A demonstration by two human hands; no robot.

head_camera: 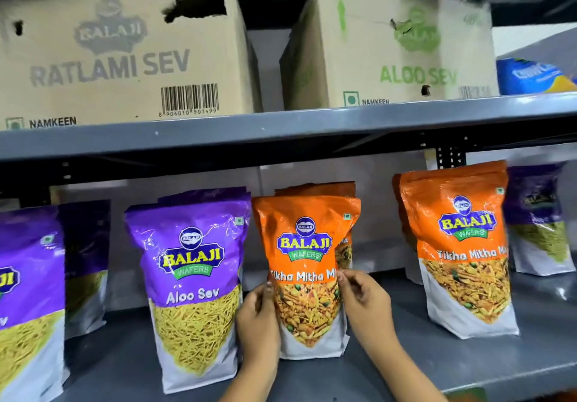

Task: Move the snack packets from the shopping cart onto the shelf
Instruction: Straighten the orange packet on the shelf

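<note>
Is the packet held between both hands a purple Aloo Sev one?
No, the left hand and right hand hold an orange Tikha Mitha Mix packet.

Two bare forearms rise from the bottom edge of the view, each ending in a bare hand. The left hand (259, 317) has no ring, watch or glove, and its thumbnail is short and plain. The right hand (363, 297) is likewise free of rings and bands, its nails short and unpainted. No sleeve or cuff reaches either wrist; both forearms are uncovered as far down as the frame shows them. Nothing more of the person appears in view, so clothing cannot be told.
</note>
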